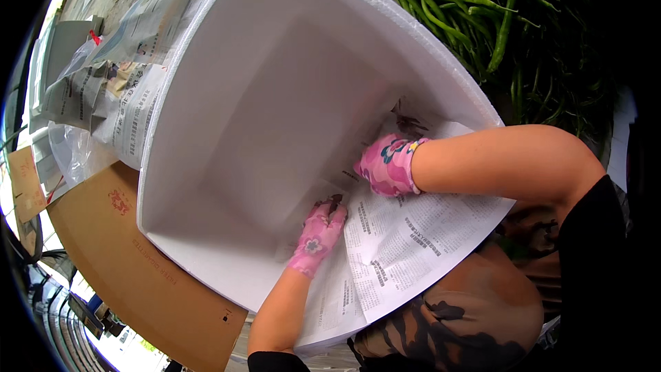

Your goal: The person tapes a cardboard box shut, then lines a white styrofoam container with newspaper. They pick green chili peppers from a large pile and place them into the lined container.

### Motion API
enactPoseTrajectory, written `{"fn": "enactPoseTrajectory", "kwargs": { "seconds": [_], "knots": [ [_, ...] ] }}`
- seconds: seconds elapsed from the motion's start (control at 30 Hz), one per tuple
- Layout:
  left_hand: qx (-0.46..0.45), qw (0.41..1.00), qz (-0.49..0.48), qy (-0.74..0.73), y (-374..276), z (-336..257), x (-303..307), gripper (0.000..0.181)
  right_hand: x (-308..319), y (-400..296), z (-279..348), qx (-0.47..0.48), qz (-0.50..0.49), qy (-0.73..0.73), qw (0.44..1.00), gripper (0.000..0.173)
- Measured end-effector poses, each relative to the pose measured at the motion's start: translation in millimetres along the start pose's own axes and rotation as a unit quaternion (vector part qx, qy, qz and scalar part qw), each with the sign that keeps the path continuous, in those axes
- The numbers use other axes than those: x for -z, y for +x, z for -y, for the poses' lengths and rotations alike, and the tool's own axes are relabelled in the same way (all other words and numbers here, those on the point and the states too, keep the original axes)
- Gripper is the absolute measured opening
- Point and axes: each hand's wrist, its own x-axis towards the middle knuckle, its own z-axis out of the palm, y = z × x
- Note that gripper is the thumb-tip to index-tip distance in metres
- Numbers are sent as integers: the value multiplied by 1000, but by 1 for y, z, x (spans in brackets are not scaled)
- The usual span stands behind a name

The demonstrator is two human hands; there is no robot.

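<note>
A large white foam box (248, 113) lies before me with its inside in view. Sheets of printed newspaper (392, 248) cover its near wall and hang over the near rim. In a pink flowered glove, my left hand (318, 237) rests on the newspaper low inside the box, fingers pointing into it. My right hand (390, 165), gloved alike, presses on the paper farther right, its fingers curled and partly hidden. Whether it grips the paper cannot be told.
Long green peppers (465, 10) are heaped beyond the box at the upper right. Newspaper bundles (129, 72) and a clear plastic bag (77, 150) lie at the left. A brown cardboard box (144, 268) stands against the foam box's left side.
</note>
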Motion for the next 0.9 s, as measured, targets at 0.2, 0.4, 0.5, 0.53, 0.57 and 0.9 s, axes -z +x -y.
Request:
{"fn": "enactPoseTrajectory", "kwargs": {
  "seconds": [0.2, 0.4, 0.5, 0.53, 0.57, 0.9],
  "knots": [
    [72, 969, 9, 238, 9, 19, -20, 74, -101, 56, -60, 8, 89, -183, 979, 50],
    [122, 951, -91, 268, -7, 23, -29, 89, -27, 1, -29, -10, -22, -181, 983, 44],
    [142, 932, -89, 322, -6, 34, -25, 94, 12, -113, -15, 9, -351, 29, 936, 40],
    [144, 923, -97, 344, -3, 48, -26, 95, 13, -147, -20, 23, -483, 51, 874, 43],
    [151, 913, -118, 360, -4, 50, -22, 95, 10, -172, -26, 15, -593, 85, 801, 49],
    [177, 919, -235, 262, -16, 32, 51, 74, -109, -153, -35, -129, -490, 406, 760, 54]
  ]
}}
